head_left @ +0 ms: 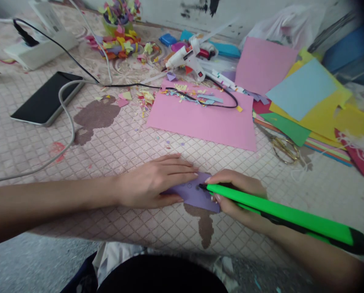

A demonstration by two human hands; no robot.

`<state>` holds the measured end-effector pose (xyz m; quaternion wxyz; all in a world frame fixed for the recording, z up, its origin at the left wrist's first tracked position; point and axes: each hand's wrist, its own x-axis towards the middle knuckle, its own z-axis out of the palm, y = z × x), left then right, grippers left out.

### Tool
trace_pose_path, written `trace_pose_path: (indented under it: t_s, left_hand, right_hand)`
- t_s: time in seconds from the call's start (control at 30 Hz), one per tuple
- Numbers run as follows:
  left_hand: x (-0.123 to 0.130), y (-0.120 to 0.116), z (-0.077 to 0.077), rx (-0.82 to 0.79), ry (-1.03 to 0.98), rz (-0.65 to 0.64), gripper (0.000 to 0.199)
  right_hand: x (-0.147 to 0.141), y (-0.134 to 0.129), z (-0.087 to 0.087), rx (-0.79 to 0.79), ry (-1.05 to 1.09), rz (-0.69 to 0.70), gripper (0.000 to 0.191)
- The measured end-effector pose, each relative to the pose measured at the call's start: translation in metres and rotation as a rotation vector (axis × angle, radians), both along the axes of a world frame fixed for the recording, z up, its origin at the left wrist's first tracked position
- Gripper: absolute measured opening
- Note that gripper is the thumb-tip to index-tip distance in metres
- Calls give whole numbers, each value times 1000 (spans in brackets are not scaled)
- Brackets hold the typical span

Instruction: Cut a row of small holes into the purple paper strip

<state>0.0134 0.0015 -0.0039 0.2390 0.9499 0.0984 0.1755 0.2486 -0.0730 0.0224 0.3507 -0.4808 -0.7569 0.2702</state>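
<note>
A small piece of purple paper (197, 193) lies on the tablecloth in front of me, with a few small round marks drawn on it. Pressing down on its left part is my left hand (157, 179), flat with the fingers stretched out. My right hand (237, 193) grips a bright green pen (276, 207) with a black tip. That tip touches the purple paper at one of the marks, just right of my left fingertips. The pen's body slants back over my right forearm and hides part of it.
Beyond my hands lies a pink sheet (200, 126) with paper scraps. Behind it rests a white glue gun (188, 59). Scissors (284, 148) and coloured papers (304, 89) are at the right. At the left are a phone (46, 99), cables and a power strip (38, 51); paper flowers (117, 44) stand behind.
</note>
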Motion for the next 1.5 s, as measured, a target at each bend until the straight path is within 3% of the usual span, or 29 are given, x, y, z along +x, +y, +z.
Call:
trace_pose_path:
  t_s: [0.57,0.77,0.9,1.17,1.4,1.5]
  left_hand:
    - [1,0,0,1,-5,3,49]
    - [1,1,1,10,-2,0,48]
    - [1,1,1,-4,10,-2,50]
    - [1,1,2,-2,-8,-4,49]
    - [1,1,0,-5,-10,-1,50]
    - [1,1,1,-3,-14,-4,49]
  right_hand:
    - [4,-2,-7,-42,-10,48,24]
    - [7,1,-5,-284,159,-44,14]
    - [2,0,-3,-191,127,-96,13]
    - [-1,0,-4,-51,39,-49,17]
    - [0,-1,-5,-49,36,-3,20]
    - [5,-1,-6,-178,145,-29,15]
